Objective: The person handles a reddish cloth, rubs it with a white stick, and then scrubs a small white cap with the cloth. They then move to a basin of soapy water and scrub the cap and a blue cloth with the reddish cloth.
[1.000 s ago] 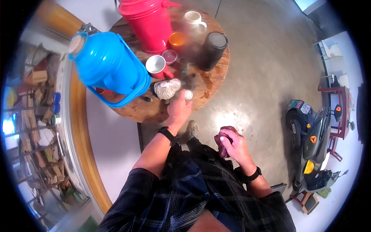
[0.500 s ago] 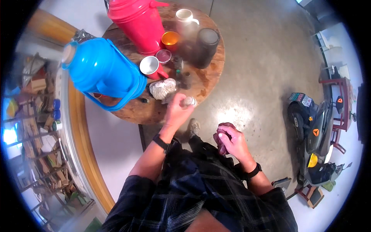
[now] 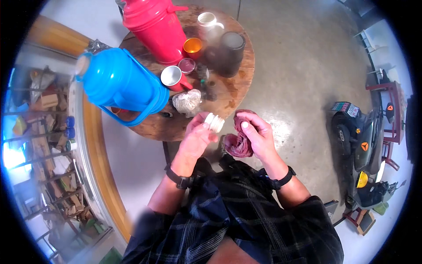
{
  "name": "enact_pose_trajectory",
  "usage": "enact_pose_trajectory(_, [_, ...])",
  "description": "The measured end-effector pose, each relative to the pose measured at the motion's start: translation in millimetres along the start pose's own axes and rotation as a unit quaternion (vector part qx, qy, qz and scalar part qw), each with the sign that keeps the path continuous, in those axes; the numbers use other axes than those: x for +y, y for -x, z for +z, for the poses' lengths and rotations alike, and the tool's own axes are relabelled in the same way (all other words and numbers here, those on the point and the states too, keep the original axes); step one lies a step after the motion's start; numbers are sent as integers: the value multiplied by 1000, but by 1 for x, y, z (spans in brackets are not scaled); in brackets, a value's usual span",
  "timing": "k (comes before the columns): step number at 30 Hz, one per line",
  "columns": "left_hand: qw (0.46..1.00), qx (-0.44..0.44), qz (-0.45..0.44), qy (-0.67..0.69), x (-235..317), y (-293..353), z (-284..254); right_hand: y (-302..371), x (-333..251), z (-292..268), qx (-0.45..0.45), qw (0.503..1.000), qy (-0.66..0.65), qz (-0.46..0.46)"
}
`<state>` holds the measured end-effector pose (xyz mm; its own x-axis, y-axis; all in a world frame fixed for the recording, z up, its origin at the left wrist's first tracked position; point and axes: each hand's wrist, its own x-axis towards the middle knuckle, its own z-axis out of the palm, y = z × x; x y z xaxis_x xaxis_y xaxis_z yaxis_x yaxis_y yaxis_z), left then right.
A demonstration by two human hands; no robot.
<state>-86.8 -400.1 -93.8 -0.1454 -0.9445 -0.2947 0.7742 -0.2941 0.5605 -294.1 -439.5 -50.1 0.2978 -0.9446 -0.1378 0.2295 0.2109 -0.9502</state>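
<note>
In my left hand [image 3: 196,137] is a small white ribbed cap-like piece [image 3: 214,122], gripped between thumb and fingers just past the table's near edge. My right hand [image 3: 258,135] is closed round a crumpled maroon cloth [image 3: 238,146], part of which hangs loose toward the left hand. A narrow gap parts the cloth from the white piece. Closest to my left hand on the table lies a knotted clear plastic bag [image 3: 187,102] with pale contents. Behind it stands a red mug [image 3: 173,78] with a white inside.
The round wooden table [image 3: 233,99] bears a blue thermos flask [image 3: 121,83], a pink thermos flask [image 3: 156,31], an orange-lined cup [image 3: 192,47], a white mug [image 3: 208,26] and a dark canister [image 3: 230,55]. To the right a scooter [image 3: 358,147] is parked; stacked wood [image 3: 52,149] fills the left.
My right hand has brought the cloth up and left, close to my left hand. The left hand has turned, showing the white piece's ribbed side.
</note>
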Motion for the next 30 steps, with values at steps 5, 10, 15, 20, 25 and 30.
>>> enact_pose_trajectory(5, [995, 64, 7, -80, -2, 13, 25, -1, -3, 24, -51, 982, 169, -67])
enact_pose_trajectory(10, [982, 93, 71, -148, 6, 24, 40, 1, -9, 36, -71, 988, 134, -21])
enact_pose_trajectory(15, [949, 70, 169, -256, 15, 40, 48, -3, 4, 39, -99, 991, 87, -24])
enact_pose_trajectory(20, [899, 65, 194, -388, 29, 55, 47, 0, -16, 49, -77, 995, 54, -37])
enact_pose_trajectory(25, [796, 76, 192, -569, 53, 76, 67, 16, -41, 88, -139, 828, 430, -331])
enact_pose_trajectory(30, [775, 52, 237, -584, 62, 103, 49, 35, -33, 125, -100, 909, 351, -202])
